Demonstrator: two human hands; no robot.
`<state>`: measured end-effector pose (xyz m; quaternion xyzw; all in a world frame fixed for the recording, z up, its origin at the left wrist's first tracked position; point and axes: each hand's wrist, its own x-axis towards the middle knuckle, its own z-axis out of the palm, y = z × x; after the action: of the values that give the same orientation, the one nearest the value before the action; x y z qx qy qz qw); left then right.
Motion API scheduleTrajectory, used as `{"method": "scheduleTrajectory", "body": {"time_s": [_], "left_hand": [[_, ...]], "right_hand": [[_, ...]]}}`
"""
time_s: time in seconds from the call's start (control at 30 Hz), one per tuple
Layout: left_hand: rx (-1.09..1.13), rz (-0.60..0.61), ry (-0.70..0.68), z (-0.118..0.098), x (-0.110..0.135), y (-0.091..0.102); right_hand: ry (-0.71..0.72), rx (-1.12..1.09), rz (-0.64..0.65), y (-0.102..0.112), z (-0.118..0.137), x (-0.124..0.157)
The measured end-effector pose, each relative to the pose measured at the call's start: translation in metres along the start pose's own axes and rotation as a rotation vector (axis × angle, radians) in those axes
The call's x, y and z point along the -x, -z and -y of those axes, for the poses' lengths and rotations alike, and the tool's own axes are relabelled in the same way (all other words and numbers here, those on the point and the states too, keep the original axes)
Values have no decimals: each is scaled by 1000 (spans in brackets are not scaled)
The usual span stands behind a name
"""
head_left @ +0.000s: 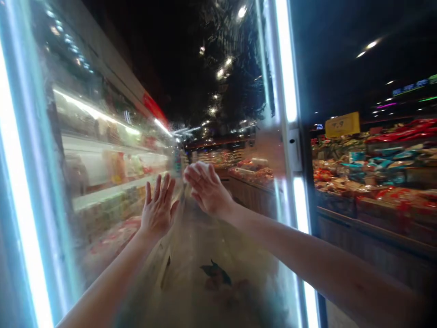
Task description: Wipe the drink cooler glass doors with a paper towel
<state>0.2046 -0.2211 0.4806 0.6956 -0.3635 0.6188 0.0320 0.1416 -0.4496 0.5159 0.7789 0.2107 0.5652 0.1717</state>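
Note:
A framed glass door with lit edges fills the middle of the view, its surface fogged and streaked. Flat against the glass rests my left hand, fingers spread, holding nothing. My right hand presses on the pane a little higher and to the right, tilted to the left. Along its fingertips shows the edge of a white cloth, mostly hidden under the palm and fingers. The two hands are close together but apart.
On the left, shelves of goods show blurred through the glass. Bright light strips run along the door's sides. At the right stands a counter heaped with packaged goods, with a yellow sign above it.

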Motion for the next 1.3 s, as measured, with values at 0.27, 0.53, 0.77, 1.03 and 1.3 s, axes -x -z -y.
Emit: {"method": "scheduleTrajectory", "body": {"time_s": [0.27, 0.53, 0.77, 1.03, 1.3], "left_hand": [[30, -6, -80, -44, -36, -11], [45, -26, -180, -64, -55, -20], [60, -38, -190, -62, -67, -19], [67, 19, -164, -48, -52, -7], [26, 53, -151, -21, -24, 1]], "right_hand": [[-190, 64, -30, 27, -75, 32], [18, 66, 59, 30, -89, 75], [-227, 81, -18, 31, -93, 77], [-274, 29, -88, 18, -61, 71], [24, -32, 27, -4, -8, 61]]}}
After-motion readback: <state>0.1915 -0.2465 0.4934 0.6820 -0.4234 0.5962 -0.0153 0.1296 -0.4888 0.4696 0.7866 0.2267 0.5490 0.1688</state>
